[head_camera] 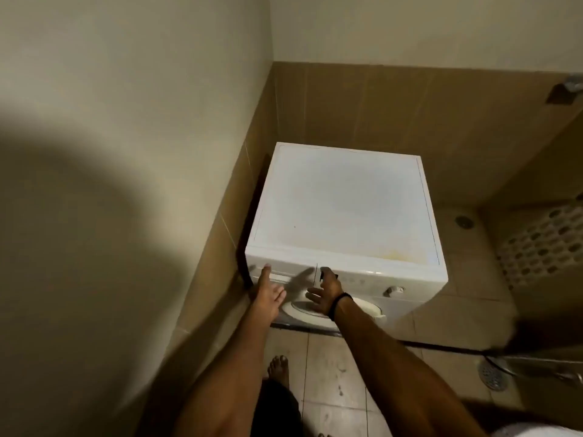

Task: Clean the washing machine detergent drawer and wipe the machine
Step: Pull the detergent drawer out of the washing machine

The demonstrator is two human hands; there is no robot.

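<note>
Tiled bathroom corner; washing machine (pixel 347 209) ahead of hands. Detergent drawer (pixel 296 269) between left hand (pixel 268 293) and right hand (pixel 325 294), apparently not yet pulled out. Both hands spread, gripping nothing. Stained top unwiped; all cleaning likely remains.

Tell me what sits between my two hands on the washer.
Head view: the closed detergent drawer front, partly shadowed, fills the gap between left hand and right hand.

Washing machine (pixel 344 209) in wall corner
</note>
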